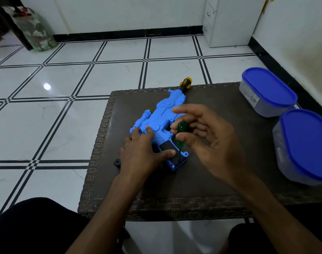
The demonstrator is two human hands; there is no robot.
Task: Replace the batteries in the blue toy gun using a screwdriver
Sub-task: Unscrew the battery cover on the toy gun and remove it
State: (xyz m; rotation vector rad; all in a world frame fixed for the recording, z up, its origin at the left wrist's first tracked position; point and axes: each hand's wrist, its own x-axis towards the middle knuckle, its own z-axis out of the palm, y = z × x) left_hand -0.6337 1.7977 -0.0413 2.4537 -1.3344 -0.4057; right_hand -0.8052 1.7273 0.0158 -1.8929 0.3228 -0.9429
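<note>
The blue toy gun [161,119] lies flat on a dark woven table [220,162], its yellow and black muzzle toward the far edge. My left hand [141,153] presses on the gun's body and grip, the thumb resting by the dark battery compartment [168,146]. My right hand [206,140] pinches the green handle of a screwdriver [181,133], which stands nearly upright with its tip down on the bottom of the grip. A small dark piece [117,162] lies on the table left of my left wrist.
Two clear tubs with blue lids stand at the table's right side, one at the back [268,90] and one nearer [307,145]. Around the table is white tiled floor; a white cabinet [228,21] stands at the far wall. My knees sit below the table's near edge.
</note>
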